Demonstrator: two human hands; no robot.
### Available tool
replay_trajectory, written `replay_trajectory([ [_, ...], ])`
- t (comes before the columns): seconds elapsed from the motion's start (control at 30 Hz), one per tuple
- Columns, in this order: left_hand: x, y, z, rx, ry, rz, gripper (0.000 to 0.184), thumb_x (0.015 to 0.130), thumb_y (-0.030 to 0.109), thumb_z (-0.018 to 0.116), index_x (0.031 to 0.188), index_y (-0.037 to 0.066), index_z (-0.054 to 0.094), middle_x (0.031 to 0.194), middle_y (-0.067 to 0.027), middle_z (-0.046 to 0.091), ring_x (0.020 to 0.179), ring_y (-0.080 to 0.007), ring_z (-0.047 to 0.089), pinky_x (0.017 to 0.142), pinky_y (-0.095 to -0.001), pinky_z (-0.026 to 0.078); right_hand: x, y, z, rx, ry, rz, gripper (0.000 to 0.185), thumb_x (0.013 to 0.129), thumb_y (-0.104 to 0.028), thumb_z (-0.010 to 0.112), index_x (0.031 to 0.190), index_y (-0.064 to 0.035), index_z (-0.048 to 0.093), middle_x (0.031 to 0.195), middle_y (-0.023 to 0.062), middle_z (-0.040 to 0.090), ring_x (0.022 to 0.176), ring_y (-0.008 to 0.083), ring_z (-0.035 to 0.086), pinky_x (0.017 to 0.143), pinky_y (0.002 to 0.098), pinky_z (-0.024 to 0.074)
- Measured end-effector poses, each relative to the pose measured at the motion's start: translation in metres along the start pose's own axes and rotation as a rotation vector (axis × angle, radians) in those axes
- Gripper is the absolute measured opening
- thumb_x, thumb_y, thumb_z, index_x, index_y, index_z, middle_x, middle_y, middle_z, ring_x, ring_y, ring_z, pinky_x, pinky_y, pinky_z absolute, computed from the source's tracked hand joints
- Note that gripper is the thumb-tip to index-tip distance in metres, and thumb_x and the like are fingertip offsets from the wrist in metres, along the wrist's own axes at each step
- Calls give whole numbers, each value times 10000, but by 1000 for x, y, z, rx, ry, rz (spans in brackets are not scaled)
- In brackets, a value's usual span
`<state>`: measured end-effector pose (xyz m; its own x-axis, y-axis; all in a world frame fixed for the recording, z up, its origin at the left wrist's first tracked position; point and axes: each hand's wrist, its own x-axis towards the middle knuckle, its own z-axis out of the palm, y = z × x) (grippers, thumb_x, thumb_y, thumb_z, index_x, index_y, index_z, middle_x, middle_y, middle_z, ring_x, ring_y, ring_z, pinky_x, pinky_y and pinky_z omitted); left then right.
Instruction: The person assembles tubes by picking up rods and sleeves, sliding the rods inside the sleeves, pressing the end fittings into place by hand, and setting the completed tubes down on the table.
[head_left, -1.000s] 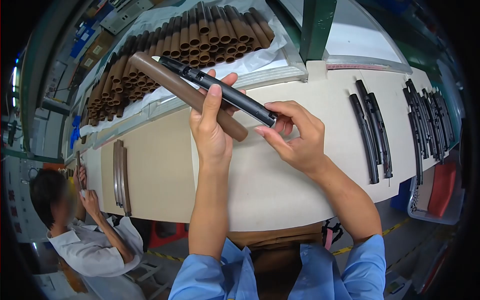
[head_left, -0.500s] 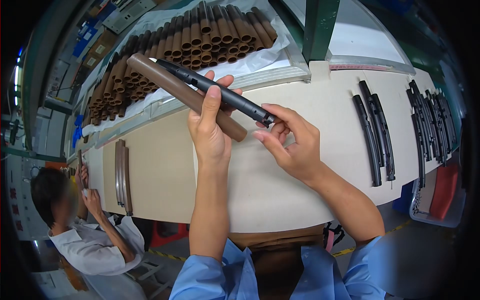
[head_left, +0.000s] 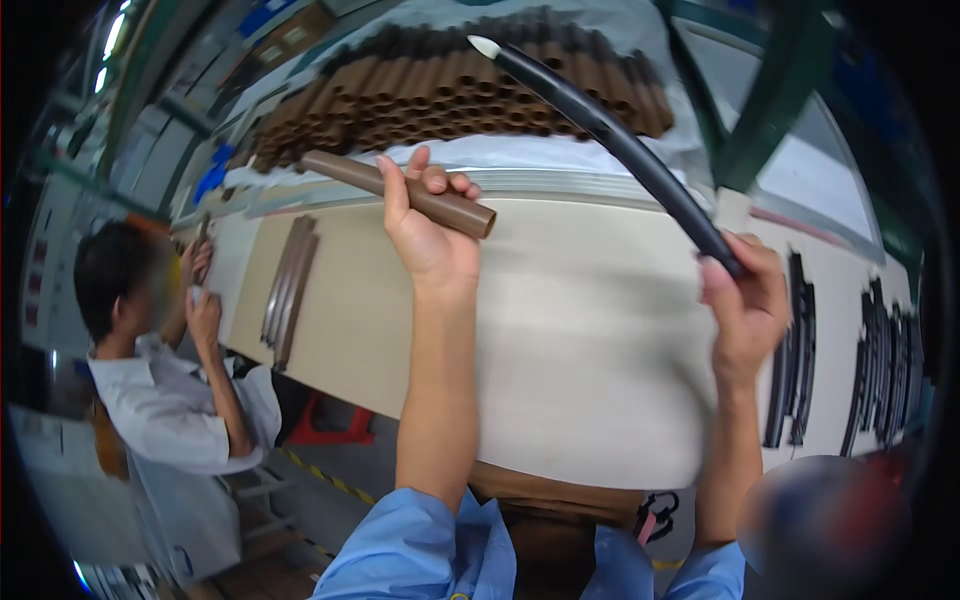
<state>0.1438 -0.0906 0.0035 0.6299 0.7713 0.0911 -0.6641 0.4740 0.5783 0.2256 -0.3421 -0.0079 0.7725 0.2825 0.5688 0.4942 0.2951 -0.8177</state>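
Wrapped around a brown tube [head_left: 447, 208] is my left hand [head_left: 432, 225], with the tube's open end facing right. My right hand [head_left: 748, 305] grips the lower end of a long black rod [head_left: 630, 150]. The rod slants up to the left, and its far end has a white pointed tip [head_left: 484, 46]. Tube and rod are apart. Between my two hands lies the pale table surface [head_left: 585, 350].
Many brown tubes [head_left: 400, 90] are piled on white sheeting at the back. Several black rods [head_left: 880, 360] lie at the right, brown tubes [head_left: 290, 290] at the left. A co-worker [head_left: 170, 370] sits at the left. A green post [head_left: 785, 100] stands back right.
The black rod has left my left hand and moved right and up in my right hand. The brown tube stays in my left hand. The whole view has shifted.
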Motion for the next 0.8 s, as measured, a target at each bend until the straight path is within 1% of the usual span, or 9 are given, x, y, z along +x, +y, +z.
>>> replay_trajectory([
  [0.07, 4, 10, -12, -207, -97, -37, 346, 938, 374, 469, 987, 32, 486, 768, -35, 454, 728, -193, 452, 711, -302, 423, 4, -9, -8, 11, -61, -77, 262, 780, 52, 625, 1032, 21, 561, 912, 102, 544, 815, 143, 508, 737, 236, 396],
  [0.17, 4, 17, -7, -399, -37, -52, 333, 945, 342, 440, 997, 14, 468, 798, -50, 462, 736, -210, 456, 719, -306, 425, 4, -12, -22, 32, -140, -71, 257, 750, -5, 653, 993, 6, 566, 895, 101, 541, 789, 148, 489, 706, 232, 373],
  [0.23, 9, 21, -12, -479, -95, -85, 371, 959, 358, 420, 1002, -9, 452, 852, -70, 490, 779, -203, 502, 733, -313, 450, 6, -12, -28, -22, -208, -144, 278, 720, -43, 679, 973, -2, 573, 870, 102, 544, 773, 159, 481, 689, 242, 368],
  [0.3, 10, 25, -15, -529, -82, -112, 374, 962, 356, 416, 996, -15, 451, 871, -79, 506, 811, -200, 531, 736, -311, 469, 10, -14, -27, -106, -248, -254, 288, 688, -103, 713, 932, -22, 583, 771, 92, 548, 664, 150, 470, 601, 249, 365],
  [0.33, 12, 26, -20, -502, -120, -113, 374, 942, 342, 466, 991, -27, 444, 905, -103, 516, 864, -209, 561, 772, -315, 514, 11, -15, -26, -98, -264, -252, 292, 683, -117, 717, 926, -27, 584, 748, 84, 544, 630, 141, 462, 572, 245, 353],
  [0.47, 10, 29, -19, -547, -95, -95, 385, 883, 296, 575, 989, -44, 430, 933, -121, 500, 892, -224, 570, 858, -336, 548, 11, -16, -26, -91, -290, -283, 292, 667, -154, 716, 900, -39, 583, 699, 65, 526, 564, 118, 438, 505, 234, 313],
  [0.57, 7, 30, -12, -512, -40, -66, 400, 860, 298, 603, 973, -46, 434, 927, -107, 492, 883, -191, 573, 832, -303, 561, 12, -17, -29, -90, -286, -300, 289, 657, -170, 706, 883, -44, 579, 682, 58, 513, 551, 116, 428, 492, 233, 302],
  [0.67, 11, 30, -19, -546, -183, -107, 427, 824, 297, 645, 954, -50, 432, 929, -93, 487, 875, -156, 576, 815, -276, 567, 11, -17, -31, -93, -270, -307, 293, 653, -189, 708, 875, -52, 577, 675, 42, 496, 541, 106, 397, 486, 230, 286],
  [0.8, 11, 28, -19, -539, -205, -121, 450, 797, 304, 677, 946, -43, 433, 889, -74, 501, 836, -139, 590, 789, -267, 572, 10, -19, -33, -87, -269, -323, 313, 656, -215, 720, 886, -59, 577, 668, 27, 474, 535, 99, 373, 483, 230, 278],
])
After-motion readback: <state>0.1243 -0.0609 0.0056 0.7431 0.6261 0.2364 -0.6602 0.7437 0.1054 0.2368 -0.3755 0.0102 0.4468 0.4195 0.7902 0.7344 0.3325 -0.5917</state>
